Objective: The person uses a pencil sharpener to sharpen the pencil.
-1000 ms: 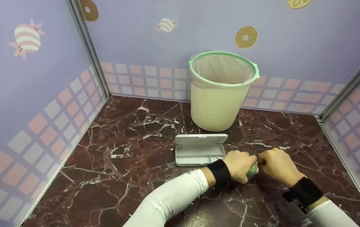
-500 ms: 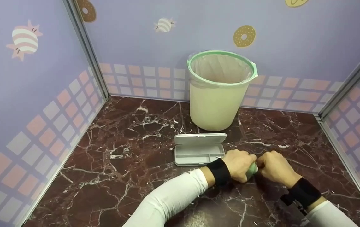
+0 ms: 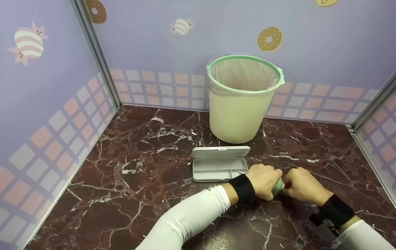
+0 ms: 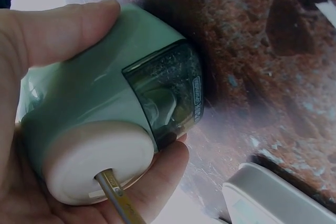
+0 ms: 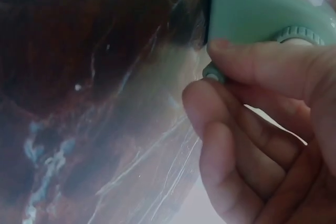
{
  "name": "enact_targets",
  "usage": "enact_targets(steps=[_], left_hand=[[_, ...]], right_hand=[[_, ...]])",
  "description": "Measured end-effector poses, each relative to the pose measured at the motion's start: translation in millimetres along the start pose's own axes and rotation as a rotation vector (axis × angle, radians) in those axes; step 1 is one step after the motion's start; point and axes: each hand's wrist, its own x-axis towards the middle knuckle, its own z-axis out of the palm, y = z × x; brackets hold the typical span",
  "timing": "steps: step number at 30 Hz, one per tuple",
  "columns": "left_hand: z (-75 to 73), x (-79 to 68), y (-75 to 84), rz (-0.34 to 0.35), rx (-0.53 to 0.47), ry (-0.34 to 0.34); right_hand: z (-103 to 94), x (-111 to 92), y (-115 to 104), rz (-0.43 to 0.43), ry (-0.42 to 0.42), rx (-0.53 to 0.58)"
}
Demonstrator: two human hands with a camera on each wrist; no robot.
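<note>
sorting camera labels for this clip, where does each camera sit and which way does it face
Head: on the person's head, facing forward and down at the bin and open case; left hand, right hand, wristbands and sleeves show.
Left wrist: on that wrist, facing the sharpener and pencil; the left hand shows, gripping the sharpener.
Right wrist: on that wrist, facing the knob; the right hand shows, pinching it.
Shared: both wrist views show the sharpener, from different sides.

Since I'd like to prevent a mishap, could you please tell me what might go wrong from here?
If the right hand cranks the knob it pinches, the sharpener could slip in the left hand, or its inserted pencil might snap. The open case beside the left wristband might get bumped.
</note>
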Motion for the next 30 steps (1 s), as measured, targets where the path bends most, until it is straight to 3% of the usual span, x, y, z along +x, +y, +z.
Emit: enact_targets(steps=[7,15,24,30], left_hand=[[-0.4,-0.5,-0.6,-0.009,-0.010,0.003],[-2.2,-0.8,-0.7,-0.012,-0.017,-0.005],[-2.4,-0.8,0.1,-0.020,-0.019,-0.002],[-3.0,-1.1,3.3,-0.028,0.005,0.008]], right_hand=[[3.9,-4,0,-0.048,0.018,-0.012],[5.7,-10,-2,-0.083,-0.022,0.039],[3.7,-18,-11,-0.061,-0.055,-0.072],[3.0,-22,-13,-0.071,-0.071,-0.080]])
